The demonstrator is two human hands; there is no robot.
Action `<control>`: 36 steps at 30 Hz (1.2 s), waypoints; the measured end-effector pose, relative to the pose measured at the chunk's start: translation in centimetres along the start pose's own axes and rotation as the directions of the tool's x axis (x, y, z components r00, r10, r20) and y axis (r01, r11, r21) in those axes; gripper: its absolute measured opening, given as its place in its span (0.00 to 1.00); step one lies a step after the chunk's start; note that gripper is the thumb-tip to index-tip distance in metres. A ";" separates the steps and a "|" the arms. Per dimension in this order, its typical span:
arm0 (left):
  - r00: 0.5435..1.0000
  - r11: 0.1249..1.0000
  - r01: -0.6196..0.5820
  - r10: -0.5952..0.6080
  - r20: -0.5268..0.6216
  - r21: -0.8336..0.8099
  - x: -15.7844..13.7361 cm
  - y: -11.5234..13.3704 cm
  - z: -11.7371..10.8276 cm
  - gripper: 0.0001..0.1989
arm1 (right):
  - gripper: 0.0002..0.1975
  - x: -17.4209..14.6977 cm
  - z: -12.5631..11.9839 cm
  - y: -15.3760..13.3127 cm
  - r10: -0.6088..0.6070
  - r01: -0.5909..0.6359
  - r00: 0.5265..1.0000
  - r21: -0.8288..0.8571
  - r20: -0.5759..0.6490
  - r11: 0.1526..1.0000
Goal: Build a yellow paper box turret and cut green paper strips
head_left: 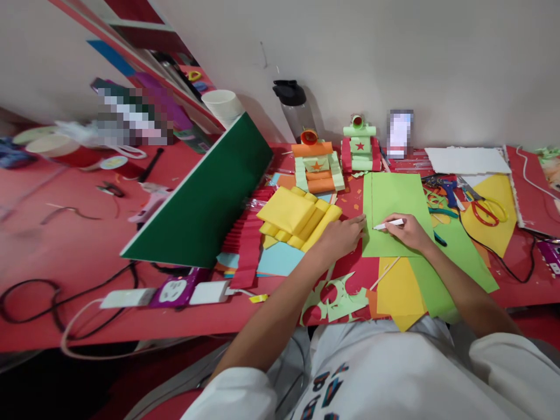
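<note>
A bright green sheet of paper lies on the red table before me. Down its left side runs a thin drawn line. My right hand is closed around a white pen, whose tip rests on the sheet near the lower end of that line. With fingers stretched out, my left hand lies at the sheet's left edge. Beside that hand is a stack of folded and rolled yellow paper. Farther back stand two paper models, one orange and pale green, the other green and red.
A dark green board leans at left. Scissors, pliers and a blue glue gun lie at right. A bottle and a phone stand by the wall. Paper scraps and a power strip lie nearer the front edge.
</note>
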State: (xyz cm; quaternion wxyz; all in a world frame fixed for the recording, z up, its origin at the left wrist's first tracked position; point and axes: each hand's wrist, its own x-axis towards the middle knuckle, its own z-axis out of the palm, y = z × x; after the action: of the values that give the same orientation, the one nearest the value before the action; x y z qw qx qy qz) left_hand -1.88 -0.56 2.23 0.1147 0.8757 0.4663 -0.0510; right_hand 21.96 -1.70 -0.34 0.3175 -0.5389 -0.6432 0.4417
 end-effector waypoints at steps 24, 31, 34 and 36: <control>1.000 1.000 0.015 -0.015 0.005 -0.015 0.0 0.1 -0.1 0.23 | 0.13 -0.1 0.2 -0.4 0.069 -0.065 0.997 0.111 -0.029 0.992; 1.000 1.000 0.006 -0.006 0.020 -0.006 -0.1 0.0 -0.3 0.23 | 0.13 -0.1 0.4 -0.2 0.054 -0.062 0.995 0.093 0.083 0.994; 1.000 1.000 0.011 -0.011 0.013 -0.008 -0.1 0.0 -0.2 0.24 | 0.14 -0.1 0.4 -0.2 0.071 -0.068 0.997 0.138 -0.014 0.988; 1.000 1.000 0.012 -0.012 0.009 -0.012 -0.1 0.0 -0.2 0.23 | 0.13 -0.1 0.3 -0.2 0.054 -0.057 0.998 0.118 0.029 0.991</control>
State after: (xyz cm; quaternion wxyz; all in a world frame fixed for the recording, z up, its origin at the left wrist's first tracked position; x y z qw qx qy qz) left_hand -1.89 -0.60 2.45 0.1218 0.8718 0.4715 -0.0529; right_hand 21.60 -1.91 -0.29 0.3283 -0.5312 -0.6044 0.4947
